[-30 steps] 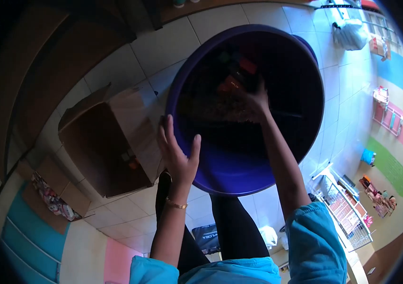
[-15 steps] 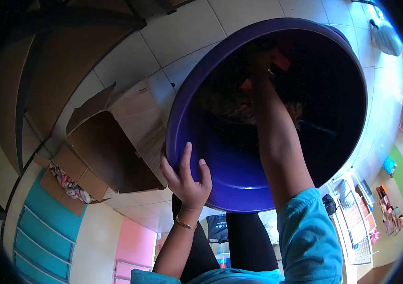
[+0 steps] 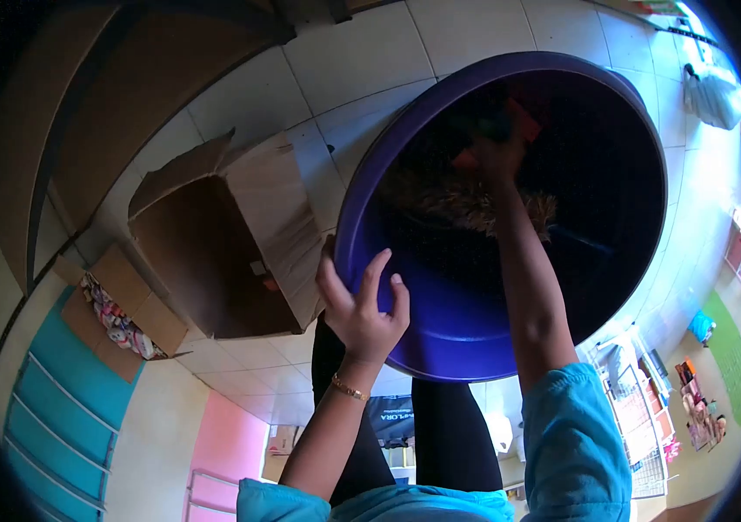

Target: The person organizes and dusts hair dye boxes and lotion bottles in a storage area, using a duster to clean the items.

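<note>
A large purple tub (image 3: 466, 352) stands tilted with its mouth toward me. My left hand (image 3: 362, 317) grips the left part of its rim, with some fingers over the inner wall and one at the outer side. A thin bracelet circles that wrist. My right hand (image 3: 501, 161) is deep inside the tub, in shadow, beside a red-orange piece (image 3: 523, 122) and something green (image 3: 494, 128). Its fingers are too dark to make out. A straw-coloured, bristly bundle (image 3: 449, 204) lies in the tub below that hand, partly behind the forearm.
An opened cardboard box (image 3: 270, 209) sits on the tiled floor left of the tub. Beyond it, a smaller carton (image 3: 131, 322) holds colourful packets. At right are a white wire rack (image 3: 636, 418) and a plastic bag (image 3: 714, 96). Dark brown panels (image 3: 127, 96) fill the upper left.
My view has shifted, so the tub and my left hand appear farther right. My right hand has drawn slightly back toward me within the tub. The left hand keeps the rim.
</note>
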Demonstrator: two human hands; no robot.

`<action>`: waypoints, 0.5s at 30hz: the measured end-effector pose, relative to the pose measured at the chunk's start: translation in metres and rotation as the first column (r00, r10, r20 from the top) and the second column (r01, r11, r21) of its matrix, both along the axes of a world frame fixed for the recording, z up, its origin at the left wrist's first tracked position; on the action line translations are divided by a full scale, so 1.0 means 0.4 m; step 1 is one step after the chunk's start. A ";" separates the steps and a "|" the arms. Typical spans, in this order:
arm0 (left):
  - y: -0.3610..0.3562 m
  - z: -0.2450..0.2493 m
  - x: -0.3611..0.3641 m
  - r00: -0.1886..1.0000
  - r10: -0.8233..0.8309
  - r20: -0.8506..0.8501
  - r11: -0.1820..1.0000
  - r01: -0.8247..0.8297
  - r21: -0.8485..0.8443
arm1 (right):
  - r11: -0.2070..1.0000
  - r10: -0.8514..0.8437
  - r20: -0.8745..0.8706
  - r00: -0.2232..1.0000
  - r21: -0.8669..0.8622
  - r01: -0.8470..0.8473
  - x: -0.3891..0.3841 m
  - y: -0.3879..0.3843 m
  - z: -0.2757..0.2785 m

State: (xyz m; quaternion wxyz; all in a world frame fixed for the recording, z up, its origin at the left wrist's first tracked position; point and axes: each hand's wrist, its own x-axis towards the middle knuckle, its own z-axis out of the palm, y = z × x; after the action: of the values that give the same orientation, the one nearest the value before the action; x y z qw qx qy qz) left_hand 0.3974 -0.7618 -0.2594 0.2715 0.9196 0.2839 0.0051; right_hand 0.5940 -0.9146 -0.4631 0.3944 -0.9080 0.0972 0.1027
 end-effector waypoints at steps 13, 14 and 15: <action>0.069 -0.006 -0.091 0.846 0.422 0.326 0.803 -0.181 -0.568 | 0.949 0.286 0.045 0.957 0.125 -0.289 -0.252 0.066 0.981; 0.087 -0.005 -0.139 0.819 0.479 0.316 0.779 -0.231 -0.583 | 0.917 0.357 0.105 0.928 0.151 -0.370 -0.269 0.097 1.008; 0.103 -0.001 -0.201 0.792 0.531 0.303 0.754 -0.278 -0.595 | 0.870 0.448 0.122 0.886 0.168 -0.463 -0.286 0.134 1.016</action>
State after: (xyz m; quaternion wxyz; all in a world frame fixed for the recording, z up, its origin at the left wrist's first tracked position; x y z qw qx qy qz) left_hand 0.3172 -0.7207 -0.2597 0.5605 0.6959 0.4004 0.2029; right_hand 0.4798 -0.8609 -0.0567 0.4483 -0.8662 -0.1458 0.1657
